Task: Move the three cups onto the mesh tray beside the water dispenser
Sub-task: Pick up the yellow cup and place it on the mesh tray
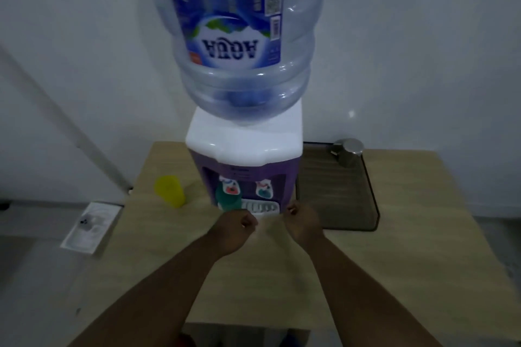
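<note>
Two bare forearms are reaching forward over the pale wooden desk (394, 276) from the bottom of the view; the left hand (235, 229) is curling into a loose fist, fingers folded in and gripping nothing, just in front of the dispenser's drip grate (262, 208); the right hand (303, 224) is likewise curling shut on nothing, a little to the right of the grate and near the front left corner of the mesh tray (338, 194); the two hands are sitting close together but not touching.

Just beyond the left hand, a green cup (227, 200) is standing upright on the left end of the grate, under the left tap of the water dispenser (245, 155); a yellow cup (170, 191) is standing upright on the desk to the left of the dispenser, apart from it; the dark mesh tray is lying flat on the desk right beside the dispenser's right side; a metal cup (348, 152) is sitting at the tray's far end, and the blur is making it hard to tell which way up it is.

The dispenser, purple below and white on top, is carrying a large clear water bottle (239, 36), inverted, its blue label reading upside down; a flat white packet (91, 227) is lying on the floor to the left of the desk; a white wall (423, 51) is closing off the view behind.
</note>
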